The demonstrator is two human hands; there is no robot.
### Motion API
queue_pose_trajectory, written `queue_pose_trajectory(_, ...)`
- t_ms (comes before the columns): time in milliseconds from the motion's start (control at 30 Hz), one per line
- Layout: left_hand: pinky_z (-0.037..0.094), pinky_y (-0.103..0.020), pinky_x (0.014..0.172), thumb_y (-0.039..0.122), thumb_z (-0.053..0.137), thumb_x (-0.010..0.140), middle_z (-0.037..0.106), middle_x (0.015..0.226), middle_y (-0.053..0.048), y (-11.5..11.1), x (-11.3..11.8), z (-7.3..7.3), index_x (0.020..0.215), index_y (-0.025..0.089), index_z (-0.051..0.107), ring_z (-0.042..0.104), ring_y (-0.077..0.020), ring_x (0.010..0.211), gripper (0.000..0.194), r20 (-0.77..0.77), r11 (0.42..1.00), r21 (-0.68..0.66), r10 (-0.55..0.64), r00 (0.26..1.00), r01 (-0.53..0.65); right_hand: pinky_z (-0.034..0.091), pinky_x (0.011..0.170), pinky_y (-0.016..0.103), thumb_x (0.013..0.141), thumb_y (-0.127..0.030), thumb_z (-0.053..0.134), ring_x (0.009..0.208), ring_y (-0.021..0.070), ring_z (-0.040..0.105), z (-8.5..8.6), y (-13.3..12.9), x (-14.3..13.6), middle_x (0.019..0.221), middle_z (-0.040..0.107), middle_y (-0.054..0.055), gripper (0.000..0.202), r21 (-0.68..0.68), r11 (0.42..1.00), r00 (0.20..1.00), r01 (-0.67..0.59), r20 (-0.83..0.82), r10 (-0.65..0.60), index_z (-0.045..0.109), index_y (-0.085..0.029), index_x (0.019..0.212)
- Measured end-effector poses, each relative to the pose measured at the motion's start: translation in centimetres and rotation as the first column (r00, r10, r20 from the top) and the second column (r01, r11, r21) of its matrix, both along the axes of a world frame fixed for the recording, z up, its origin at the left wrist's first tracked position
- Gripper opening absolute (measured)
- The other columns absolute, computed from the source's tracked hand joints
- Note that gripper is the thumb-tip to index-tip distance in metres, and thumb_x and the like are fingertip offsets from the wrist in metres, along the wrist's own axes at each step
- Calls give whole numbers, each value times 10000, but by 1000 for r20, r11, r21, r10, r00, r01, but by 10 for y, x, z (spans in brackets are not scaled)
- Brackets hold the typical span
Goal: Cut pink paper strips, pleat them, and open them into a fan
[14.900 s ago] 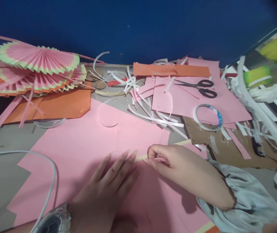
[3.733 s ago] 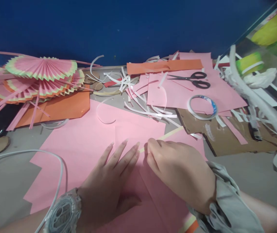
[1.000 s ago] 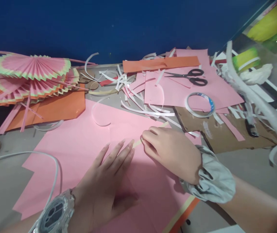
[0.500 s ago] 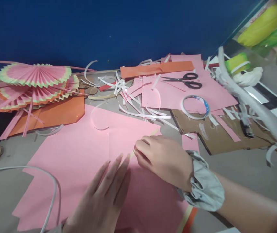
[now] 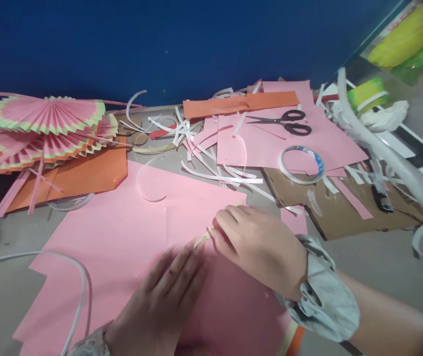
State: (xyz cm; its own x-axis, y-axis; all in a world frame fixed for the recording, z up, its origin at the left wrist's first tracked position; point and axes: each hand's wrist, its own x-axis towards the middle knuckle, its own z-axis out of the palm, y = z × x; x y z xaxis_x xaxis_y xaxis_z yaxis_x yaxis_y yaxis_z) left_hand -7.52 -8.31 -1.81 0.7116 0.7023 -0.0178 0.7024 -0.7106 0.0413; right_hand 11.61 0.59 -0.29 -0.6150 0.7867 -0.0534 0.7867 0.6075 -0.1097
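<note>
A large sheet of pink paper (image 5: pixel 122 232) lies in front of me. My left hand (image 5: pixel 163 291) rests flat on it, fingers stretched out and pointing away from me. Just beyond its fingertips runs a narrow pale-yellow strip (image 5: pixel 202 241), slanting up to the right across the pink paper. My right hand (image 5: pixel 256 247), with a grey-green scrunchie (image 5: pixel 326 291) on its wrist, is closed with its fingertips pinching the strip. Part of the strip is hidden under this hand, and its far end shows beyond the knuckles.
Pleated paper fans (image 5: pixel 48 118) stand at the left on orange paper (image 5: pixel 81 173). Black scissors (image 5: pixel 296 122) and a tape roll (image 5: pixel 282 168) lie at the right, near brown cardboard (image 5: pixel 330 212). White paper strips (image 5: pixel 219 176) are scattered behind. A white cable (image 5: pixel 83 282) crosses the left front.
My right hand has slid a little to the right, away from my left fingertips, and more of the strip shows between them. The left hand stays flat, slightly shifted.
</note>
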Motion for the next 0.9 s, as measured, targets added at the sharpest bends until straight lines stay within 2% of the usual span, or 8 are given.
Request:
queue_pose_trajectory(200, 107, -410, 1062, 678, 294, 784, 305, 1426, -107, -2, 2, -14, 1309, 135, 413, 153, -262, 1333, 765, 72, 997, 45, 60, 996, -63, 284, 633, 327, 877, -232, 370, 676, 191, 493, 1, 1, 0, 711, 537, 28, 193, 47, 999, 1000, -7, -7, 8, 530, -192, 777)
queue_pose_trajectory(333, 122, -415, 1057, 636, 335, 800, 320, 1416, -128, -1, 2, -8, 1316, 113, 398, 201, -278, 1319, 738, 34, 999, 38, 30, 999, -31, 295, 672, 331, 873, -213, 386, 724, 193, 485, 2, 4, 1, 752, 545, 35, 180, 22, 998, 998, -55, -18, 56, 536, -184, 778)
queue_pose_trajectory(500, 131, -410, 1042, 647, 376, 778, 359, 1384, -176, 0, 0, 0, 1324, 92, 383, 266, -314, 1289, 778, 6, 997, 61, 37, 999, -37, 324, 706, 321, 857, -396, 437, 750, 186, 479, 3, 8, 3, 780, 545, 34, 253, -98, 994, 993, -41, -113, 30, 523, -176, 766)
queue_pose_trajectory(633, 140, -411, 1035, 655, 395, 761, 349, 1376, -220, 0, 2, 2, 1315, 72, 386, 262, -337, 1287, 805, 21, 996, 68, 53, 998, -55, 329, 675, 310, 846, -469, 440, 731, 181, 476, 3, 8, 2, 778, 544, 29, 312, -112, 993, 994, -24, -104, 12, 515, -175, 773)
queue_pose_trajectory(800, 135, -404, 1041, 618, 429, 759, 355, 1369, -226, 0, 3, 1, 1281, 86, 417, 259, -336, 1288, 746, 36, 996, 68, 61, 998, -63, 315, 661, 298, 892, -326, 394, 705, 165, 480, 3, 10, -3, 762, 554, 28, 245, -79, 997, 996, 11, -82, -18, 523, -175, 748)
queue_pose_trajectory(900, 130, -419, 1044, 435, 508, 784, 390, 1352, -208, -2, 2, -7, 1270, 97, 419, 253, -341, 1288, 599, 20, 989, 136, 53, 998, -55, 312, 674, 296, 914, -265, 335, 713, 162, 490, 3, 12, -4, 763, 564, 35, 270, -77, 997, 996, 21, -88, -27, 535, -172, 758)
